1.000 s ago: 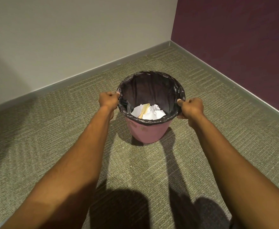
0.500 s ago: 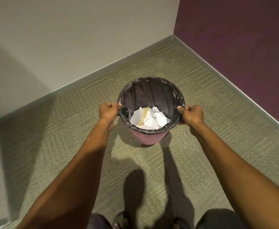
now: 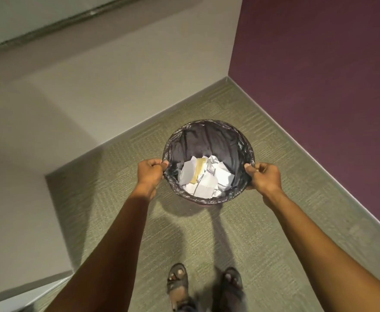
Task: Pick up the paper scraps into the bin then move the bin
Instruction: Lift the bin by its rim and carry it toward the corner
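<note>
You had your left hand (image 3: 150,174) and right hand (image 3: 264,179) each pinching opposite sides of the bin (image 3: 210,122) rim, apparently off the carpet (image 3: 263,233) near the corner, paper scraps (image 3: 207,180) inside; the slick liner (image 3: 207,140) could've slipped and tipped it.

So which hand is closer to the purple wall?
Right. The right hand grips the bin rim nearest the purple wall; the left hand grips the opposite rim, farther away.

Glossy plastic liner (image 3: 209,140) — ribbed carpet (image 3: 263,233)
</note>
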Demonstrator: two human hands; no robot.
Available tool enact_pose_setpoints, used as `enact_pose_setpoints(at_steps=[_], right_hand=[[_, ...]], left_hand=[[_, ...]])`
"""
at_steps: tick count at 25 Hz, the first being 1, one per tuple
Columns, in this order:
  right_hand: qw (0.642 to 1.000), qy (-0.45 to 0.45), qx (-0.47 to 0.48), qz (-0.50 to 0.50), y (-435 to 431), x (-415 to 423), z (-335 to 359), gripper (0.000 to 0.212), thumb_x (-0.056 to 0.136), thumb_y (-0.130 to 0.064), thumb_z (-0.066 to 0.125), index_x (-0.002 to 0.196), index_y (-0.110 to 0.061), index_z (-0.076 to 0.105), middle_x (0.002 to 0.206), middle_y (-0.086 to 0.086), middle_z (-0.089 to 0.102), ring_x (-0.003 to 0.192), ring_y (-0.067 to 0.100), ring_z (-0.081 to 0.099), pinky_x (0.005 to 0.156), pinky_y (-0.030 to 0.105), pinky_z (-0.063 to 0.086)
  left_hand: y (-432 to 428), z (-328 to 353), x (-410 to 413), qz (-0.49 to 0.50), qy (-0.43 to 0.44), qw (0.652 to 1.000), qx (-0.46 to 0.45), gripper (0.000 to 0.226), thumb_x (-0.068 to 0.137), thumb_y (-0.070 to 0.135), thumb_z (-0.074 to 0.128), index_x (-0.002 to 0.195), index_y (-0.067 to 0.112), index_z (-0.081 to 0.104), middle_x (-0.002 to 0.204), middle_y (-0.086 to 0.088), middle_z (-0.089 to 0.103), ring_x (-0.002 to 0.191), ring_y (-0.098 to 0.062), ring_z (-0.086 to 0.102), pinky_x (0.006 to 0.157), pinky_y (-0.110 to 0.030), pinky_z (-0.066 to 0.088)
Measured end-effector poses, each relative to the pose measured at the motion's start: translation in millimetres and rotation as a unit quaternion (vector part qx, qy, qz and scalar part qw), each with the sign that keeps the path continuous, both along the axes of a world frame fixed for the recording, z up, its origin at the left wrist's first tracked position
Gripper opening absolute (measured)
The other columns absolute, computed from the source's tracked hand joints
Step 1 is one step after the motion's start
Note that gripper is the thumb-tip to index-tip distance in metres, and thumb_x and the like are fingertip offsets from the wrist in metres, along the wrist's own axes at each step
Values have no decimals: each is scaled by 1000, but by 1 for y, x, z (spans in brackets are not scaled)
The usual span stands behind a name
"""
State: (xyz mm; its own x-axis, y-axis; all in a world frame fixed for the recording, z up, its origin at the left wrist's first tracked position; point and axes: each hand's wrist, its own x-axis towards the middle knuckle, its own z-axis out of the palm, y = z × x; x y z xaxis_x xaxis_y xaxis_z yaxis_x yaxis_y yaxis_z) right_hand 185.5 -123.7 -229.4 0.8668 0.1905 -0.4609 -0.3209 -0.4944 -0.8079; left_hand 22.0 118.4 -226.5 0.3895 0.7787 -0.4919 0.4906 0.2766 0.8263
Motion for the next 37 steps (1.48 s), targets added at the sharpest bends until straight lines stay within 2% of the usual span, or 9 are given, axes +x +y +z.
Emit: enact_pose_setpoints(at_steps=[5,10,13,15,17,22,25,31,37], right_hand=[[1000,-2,-2,6,-10,-14,73,25,93,-19,67,76,-1,62,68,18,65,59,26,66,44,28,56],[999,-23,-34,14,-19,-34,122,36,93,-21,68,79,12,62,72,27,70,58,32,70,52,43,61],[998,-46,-26,24,-23,-48,148,36,93,-21,66,81,13,61,71,28,70,62,37,71,57,51,60],[998,-57,-17,16,-24,-55,161,37,93,-20,66,79,13,60,69,27,69,62,39,70,59,54,60],[998,-65,-10,3,-23,-58,172,36,93,-19,66,77,12,61,67,26,69,60,39,69,59,53,60],[997,-70,-1,-18,-12,-55,194,29,94,-18,65,81,7,65,70,20,71,63,31,71,58,43,62],[996,-80,2,-24,-3,-43,202,28,95,-19,64,80,4,68,69,15,72,59,24,70,56,37,61],[996,-89,9,-24,16,6,206,25,95,-18,64,74,-5,66,63,7,69,51,13,66,52,30,56],[997,-82,-3,-2,38,86,193,28,94,-18,66,73,0,66,63,12,69,55,22,67,57,40,62]], left_hand=[[-17,84,-17,13,-17,1000,0,13,88,3,63,96,-5,70,82,-13,66,67,-17,56,60,-25,45],[-23,132,-40,3,-25,1000,-2,7,86,2,65,81,1,70,74,-12,65,68,-19,55,62,-27,45],[-24,153,-52,4,-40,999,-5,17,86,0,64,70,6,68,67,-7,64,63,-17,54,60,-26,43],[-20,162,-55,-4,-48,999,-13,17,86,0,64,70,6,68,65,-6,64,62,-16,54,58,-26,41],[-15,172,-53,-20,-58,998,-14,13,86,1,64,74,3,69,65,-7,64,63,-17,53,58,-26,41],[7,194,-38,-53,-79,995,-16,7,86,4,65,84,0,71,77,-14,70,69,-21,60,67,-32,47],[21,202,-21,-69,-82,994,-1,10,85,6,67,89,-1,72,85,-17,73,71,-21,61,69,-32,49],[42,211,28,-92,-78,993,10,8,86,7,67,91,2,71,82,-10,71,67,-15,59,62,-27,46],[58,198,96,-76,-50,996,16,8,84,6,69,89,0,72,84,-14,72,71,-20,61,61,-30,49]])
